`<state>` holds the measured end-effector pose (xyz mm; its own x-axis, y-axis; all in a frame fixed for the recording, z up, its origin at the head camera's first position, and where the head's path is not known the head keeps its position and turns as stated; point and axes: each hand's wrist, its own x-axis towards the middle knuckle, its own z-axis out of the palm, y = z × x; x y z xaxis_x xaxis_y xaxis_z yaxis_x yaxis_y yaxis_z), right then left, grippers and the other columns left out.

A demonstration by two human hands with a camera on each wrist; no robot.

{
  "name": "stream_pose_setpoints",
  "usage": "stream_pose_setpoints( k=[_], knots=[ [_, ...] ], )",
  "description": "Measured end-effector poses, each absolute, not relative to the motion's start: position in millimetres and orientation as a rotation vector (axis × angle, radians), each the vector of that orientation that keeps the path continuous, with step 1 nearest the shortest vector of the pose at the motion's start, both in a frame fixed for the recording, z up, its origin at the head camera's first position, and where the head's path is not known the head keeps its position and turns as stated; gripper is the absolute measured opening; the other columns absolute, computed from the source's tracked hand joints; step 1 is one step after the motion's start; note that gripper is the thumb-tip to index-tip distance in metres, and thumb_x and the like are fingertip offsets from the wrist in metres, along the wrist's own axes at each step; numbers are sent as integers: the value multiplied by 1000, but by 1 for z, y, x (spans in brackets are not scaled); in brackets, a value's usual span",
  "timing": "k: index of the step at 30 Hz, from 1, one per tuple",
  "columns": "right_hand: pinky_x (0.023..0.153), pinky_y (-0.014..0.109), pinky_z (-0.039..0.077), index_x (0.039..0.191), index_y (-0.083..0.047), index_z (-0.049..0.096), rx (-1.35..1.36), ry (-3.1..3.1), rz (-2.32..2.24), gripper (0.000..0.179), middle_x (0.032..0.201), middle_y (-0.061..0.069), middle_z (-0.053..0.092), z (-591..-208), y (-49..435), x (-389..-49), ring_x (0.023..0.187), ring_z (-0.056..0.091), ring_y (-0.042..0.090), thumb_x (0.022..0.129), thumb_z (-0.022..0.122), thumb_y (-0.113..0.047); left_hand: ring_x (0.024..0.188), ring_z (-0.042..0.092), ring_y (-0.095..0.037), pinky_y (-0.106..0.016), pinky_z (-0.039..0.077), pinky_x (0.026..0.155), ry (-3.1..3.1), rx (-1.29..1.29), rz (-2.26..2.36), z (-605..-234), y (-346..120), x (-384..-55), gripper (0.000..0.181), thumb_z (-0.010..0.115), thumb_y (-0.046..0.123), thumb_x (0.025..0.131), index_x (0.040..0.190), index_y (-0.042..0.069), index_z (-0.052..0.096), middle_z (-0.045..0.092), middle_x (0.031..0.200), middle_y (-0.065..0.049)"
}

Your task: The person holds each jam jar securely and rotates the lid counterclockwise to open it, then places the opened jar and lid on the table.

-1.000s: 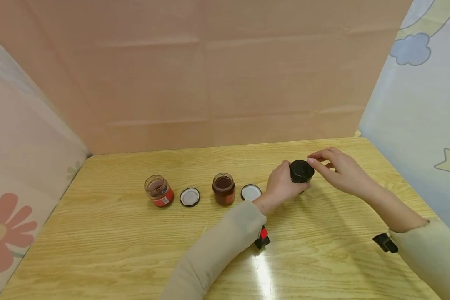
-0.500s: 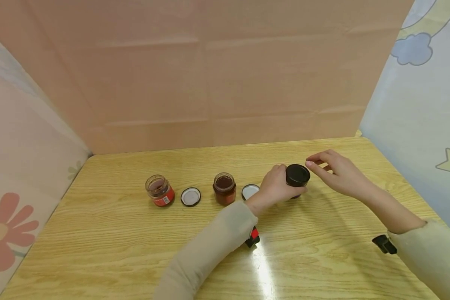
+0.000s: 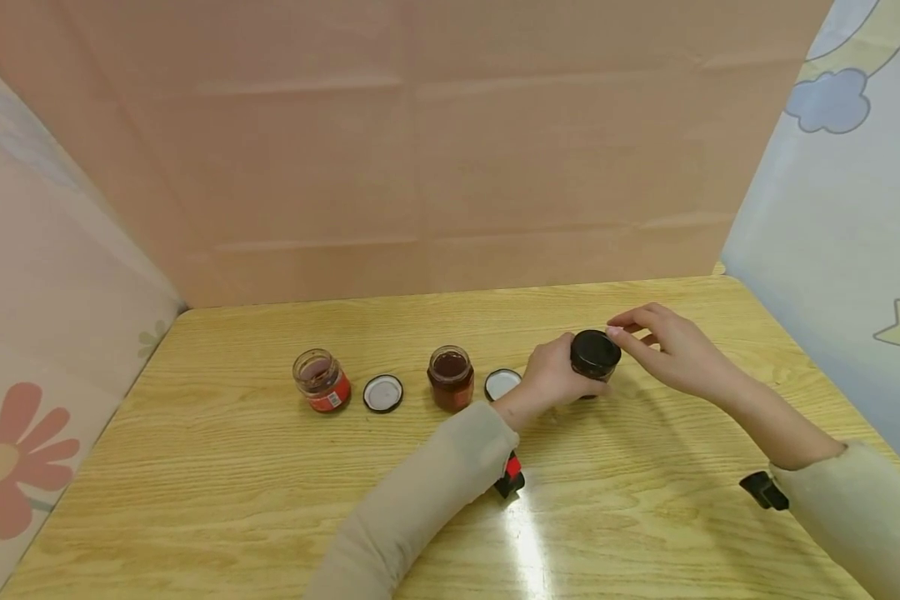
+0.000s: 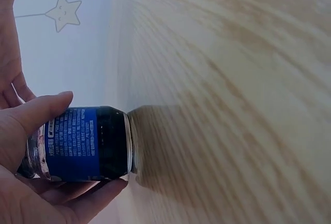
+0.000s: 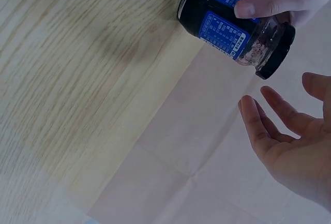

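Note:
A jar with a blue label (image 4: 72,144) stands upright in my left hand (image 3: 555,373), whose fingers and thumb wrap its side. Its black lid (image 3: 596,353) is on. Whether the base touches the table cannot be told. My right hand (image 3: 675,350) hovers just right of the lid, fingers loosely bent and holding nothing; the right wrist view shows a gap between its fingertips and the lid (image 5: 277,51). To the left is an uncovered jar of dark contents (image 3: 451,382), with an upturned lid (image 3: 502,383) between it and my left hand.
Farther left, an uncovered jar with a red label (image 3: 322,383) stands beside another upturned lid (image 3: 382,393). The wooden table (image 3: 232,500) meets a pinkish-brown sheet (image 3: 420,167) at the back and printed side panels (image 3: 840,208).
The jar and my left hand have shifted slightly left and nearer. The right hand has drifted a little left too; its fingertips were at the lid's edge one second ago.

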<state>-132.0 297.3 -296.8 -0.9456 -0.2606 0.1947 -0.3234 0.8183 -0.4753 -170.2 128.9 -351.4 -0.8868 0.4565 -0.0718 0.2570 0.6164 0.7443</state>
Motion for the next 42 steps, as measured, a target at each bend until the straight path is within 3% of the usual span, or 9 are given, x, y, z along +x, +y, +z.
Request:
stream_pose_setpoints(
  k=[6,12,20,25,30,36,42],
  knots=[
    [80,37,51,112,0,65,459,-2879,788,30,111,15,62,-297,298,-132,104,58,29,99,53,-25,97,61,-12,-24,48,78,2600,576,1167,-351,128,-170,53,87,35,68,112,17,63,68,104,5],
    [79,40,52,113,0,65,469,-2846,778,29,111,15,63,-297,298,-132,103,59,29,99,53,-23,92,62,-11,-22,48,75,2667,635,1118,-348,125,-165,54,84,37,71,117,17,63,68,103,4],
    [84,51,49,120,1,61,457,-2879,839,34,117,19,60,-295,296,-129,108,56,33,100,50,-25,87,48,-10,-25,42,70,2641,634,1172,-341,116,-157,61,80,38,75,128,18,57,56,107,-2],
    [84,45,50,123,1,60,485,-2889,861,37,120,19,60,-295,293,-128,107,58,32,100,51,-26,81,45,-9,-23,39,66,2681,620,1142,-339,111,-154,62,80,43,74,127,20,57,53,101,0],
    [74,34,51,124,-3,59,491,-2926,889,38,120,15,62,-296,287,-127,94,63,26,99,53,-31,72,46,-8,-21,37,60,2800,646,1032,-337,106,-153,61,79,50,72,123,24,59,51,94,3],
    [60,26,49,122,-6,59,460,-2948,916,42,109,12,65,-300,276,-127,72,62,13,93,62,-36,74,56,-5,-19,38,60,2876,714,945,-335,101,-152,51,79,51,72,110,23,61,64,92,8],
    [50,30,50,123,-9,59,362,-2966,1076,46,111,15,62,-304,270,-124,68,63,16,89,67,-38,76,61,-7,-20,38,61,2892,751,853,-335,96,-151,53,80,49,71,113,24,61,68,94,9]
  ],
)
